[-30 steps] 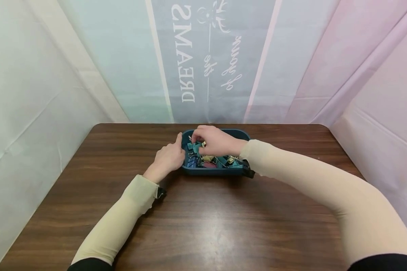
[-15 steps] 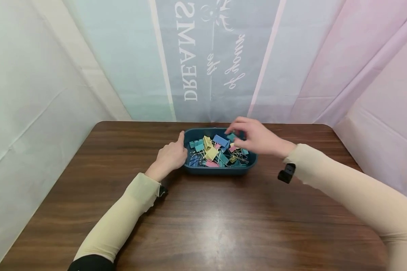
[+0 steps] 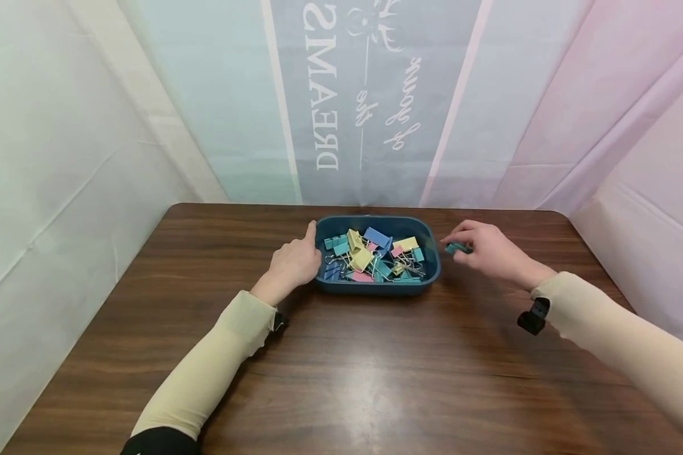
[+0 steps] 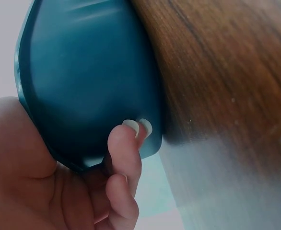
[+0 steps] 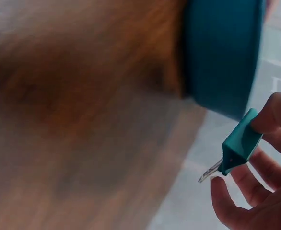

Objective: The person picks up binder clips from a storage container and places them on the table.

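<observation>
In the head view a dark teal plastic tray (image 3: 375, 288) holds a jumble of binder clips in blue, yellow, pink and teal. My left hand (image 3: 296, 260) grips the tray's left end. Seen from the left wrist, curled fingertips (image 4: 123, 143) lie against the tray's outside wall (image 4: 83, 62). Just beyond the tray's right end, my right hand (image 3: 492, 251) pinches a teal binder clip (image 3: 457, 248) between thumb and fingers. The right wrist view shows this clip (image 5: 243, 139) tilted, its metal handles (image 5: 210, 170) sticking out towards the lower left.
The tray stands near the far edge of a brown wooden table (image 3: 341, 366). Behind it hangs a printed cloth (image 3: 370, 95) with lettering. Pale cloth walls close off the left and right sides. Inside the tray, a blue clip (image 3: 378, 237) lies on top.
The right hand has travelled from the tray's left part out past its right end, carrying the teal binder clip. The clips in the tray are now uncovered. The left hand keeps its hold.
</observation>
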A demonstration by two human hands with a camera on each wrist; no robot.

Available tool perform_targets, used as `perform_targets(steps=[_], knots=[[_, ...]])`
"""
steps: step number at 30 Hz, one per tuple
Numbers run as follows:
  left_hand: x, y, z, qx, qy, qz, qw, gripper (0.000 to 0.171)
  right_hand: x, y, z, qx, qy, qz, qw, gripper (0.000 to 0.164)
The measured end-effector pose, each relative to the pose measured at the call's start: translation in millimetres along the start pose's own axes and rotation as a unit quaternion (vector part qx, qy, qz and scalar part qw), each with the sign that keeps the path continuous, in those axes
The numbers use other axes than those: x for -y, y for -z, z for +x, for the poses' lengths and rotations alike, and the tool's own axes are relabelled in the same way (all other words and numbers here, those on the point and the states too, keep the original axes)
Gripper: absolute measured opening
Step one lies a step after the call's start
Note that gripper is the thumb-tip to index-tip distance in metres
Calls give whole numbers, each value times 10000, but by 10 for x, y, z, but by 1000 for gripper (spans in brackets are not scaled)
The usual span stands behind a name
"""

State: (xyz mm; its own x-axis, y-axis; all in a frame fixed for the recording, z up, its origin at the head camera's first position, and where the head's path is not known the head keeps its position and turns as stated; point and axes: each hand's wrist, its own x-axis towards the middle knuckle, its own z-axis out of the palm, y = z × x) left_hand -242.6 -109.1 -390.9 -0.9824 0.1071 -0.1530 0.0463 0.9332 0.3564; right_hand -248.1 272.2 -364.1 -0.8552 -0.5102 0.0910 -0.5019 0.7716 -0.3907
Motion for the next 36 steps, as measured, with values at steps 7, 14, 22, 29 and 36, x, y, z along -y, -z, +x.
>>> perform_targets(steps=[7, 14, 22, 29, 36], knots=[[6, 2, 3, 30, 8, -4, 10000, 69, -171, -206, -64, 342, -210, -304, 9987, 30], [8, -7, 7, 8, -17, 7, 10000, 69, -245, -243, -72, 440, -327, -508, 9972, 29], [-3, 7, -13, -37, -33, 17, 10000, 68, -249, -207, -96, 449, -476, -471, 9967, 28], [-11, 25, -17, 39, 13, 43, 10000, 68, -216, -122, -67, 461, -531, -555, 9960, 34], [-13, 36, -30, 65, 10, 74, 10000, 69, -79, 100, 72, 102, -400, -414, 9983, 27]])
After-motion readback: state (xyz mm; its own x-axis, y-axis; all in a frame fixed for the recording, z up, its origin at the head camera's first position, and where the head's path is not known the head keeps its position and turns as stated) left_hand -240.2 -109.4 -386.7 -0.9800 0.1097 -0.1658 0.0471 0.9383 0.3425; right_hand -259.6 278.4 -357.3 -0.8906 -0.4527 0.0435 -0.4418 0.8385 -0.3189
